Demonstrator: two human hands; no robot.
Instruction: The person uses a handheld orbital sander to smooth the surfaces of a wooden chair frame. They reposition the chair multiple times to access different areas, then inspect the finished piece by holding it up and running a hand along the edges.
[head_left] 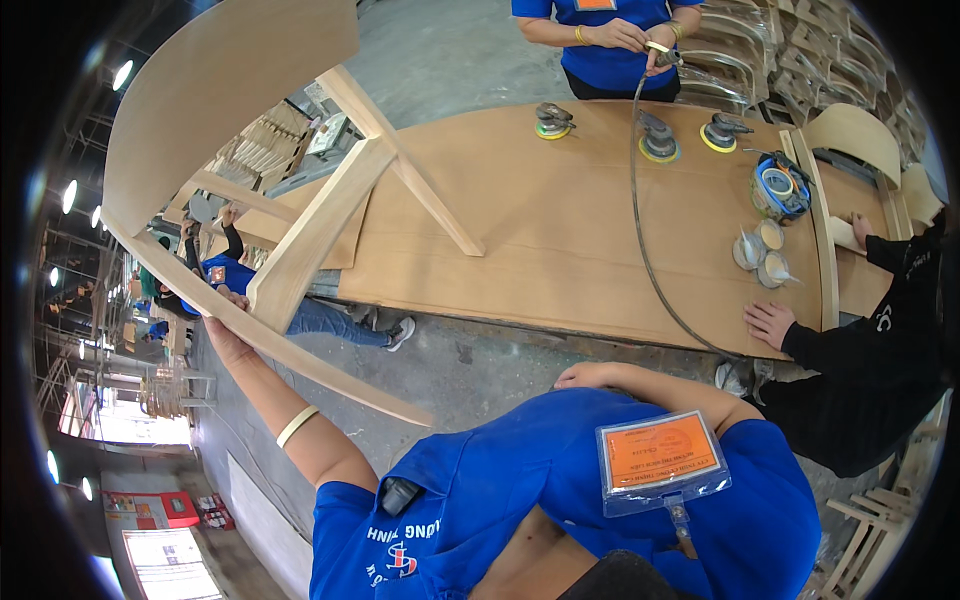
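Left hand raised, arm extended, clamped on wooden chair frame | right hand resting against chest, grip cannot tell | three sanders on workbench

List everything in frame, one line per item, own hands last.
pale wooden chair frame: 1, light wood, raised at left
long wooden worktable: 1, tan, centre
round orbital sanders: 3, grey with yellow pads, table's far edge
black air hose: 1, black, across table
small round tins: about 3, pale, table's right
tape rolls in holder: a few, blue and pale, table's right
co-worker in blue shirt: 1, far side
co-worker in black sleeves: 1, right
orange badge: 1, on own chest
left hand: grips chair frame's curved rail
right hand: near own chest, holding nothing seen
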